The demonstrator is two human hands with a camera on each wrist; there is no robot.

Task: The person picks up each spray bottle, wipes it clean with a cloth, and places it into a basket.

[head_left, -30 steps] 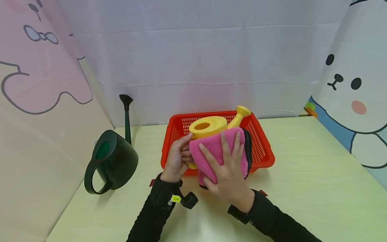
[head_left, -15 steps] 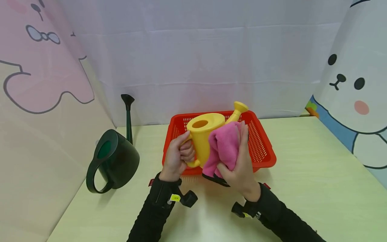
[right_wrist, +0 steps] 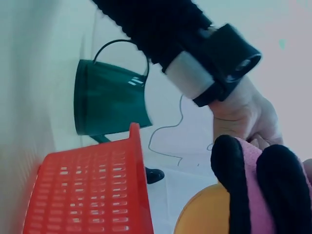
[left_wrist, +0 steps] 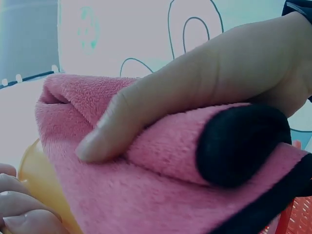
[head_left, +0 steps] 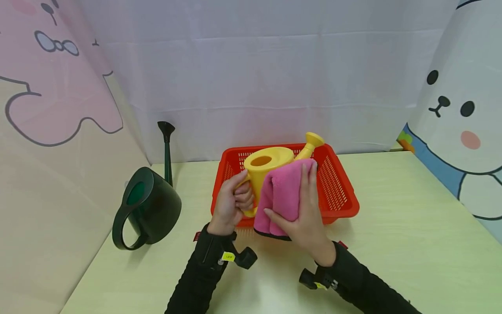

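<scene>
In the head view my left hand (head_left: 230, 205) grips the handle of a yellow watering can (head_left: 256, 176), its fingers curled round it. The can is held over a red basket, its spout pointing to the upper right. My right hand (head_left: 307, 213) holds a folded pink cloth (head_left: 284, 196) with dark edging against the can's side, covering much of its body. Seen from the left wrist, the right thumb presses into the cloth (left_wrist: 146, 195), and a rolled fold bulges beside it. From the right wrist, only part of the can's yellow body (right_wrist: 207, 212) shows beside the cloth.
The red basket (head_left: 340, 187) stands on the pale table (head_left: 400, 226) behind the hands, near the white back curtain (head_left: 251, 87). A dark green watering can (head_left: 157, 209) stands at the left, its spout pointing to the back.
The cloth, first spread under the right hand's spread fingers, was bunched and moved to the right, then laid smoother against the can. The right hand has turned sideways; the left keeps its grip.
</scene>
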